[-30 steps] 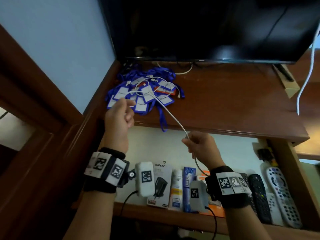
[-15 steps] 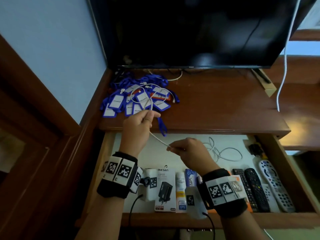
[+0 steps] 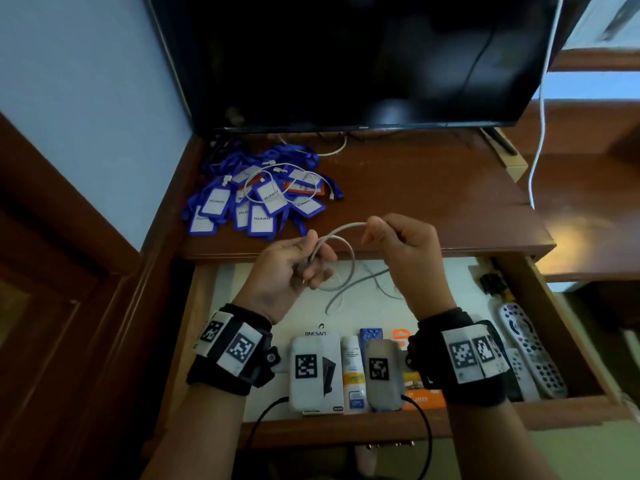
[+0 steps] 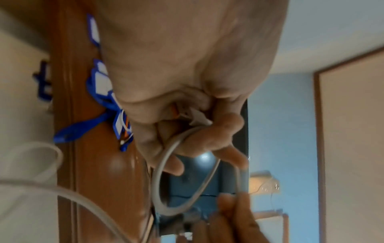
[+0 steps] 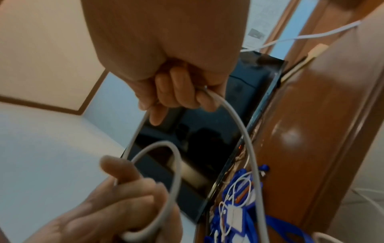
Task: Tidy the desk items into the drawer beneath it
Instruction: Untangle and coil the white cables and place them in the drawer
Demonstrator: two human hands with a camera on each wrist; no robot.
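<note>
A grey-white cable [image 3: 347, 229] arcs between both hands above the open drawer [image 3: 391, 429]. My left hand [image 3: 313, 261] grips one end and a loop of it; the connector [image 4: 197, 117] sits in its curled fingers. My right hand [image 3: 375, 232] pinches the cable [image 5: 239, 125] higher up, just in front of the desk edge. The rest of the cable trails down into the drawer. A pile of blue badge holders with lanyards [image 3: 256, 202] lies at the desk's back left, with a thin white cable [image 3: 268, 174] coiled on top.
A dark TV [image 3: 346, 64] stands at the back of the wooden desk [image 3: 433, 202]. In the drawer lie remotes [image 3: 530, 348], a charger box [image 3: 327, 336], a tube [image 3: 353, 372] and loose cables [image 3: 381, 289]. A white cord [image 3: 540, 133] hangs at the right.
The cable, earlier stretched from the badge pile to my right hand, has come off the desk. Both hands have come together over the drawer and bent it into loops.
</note>
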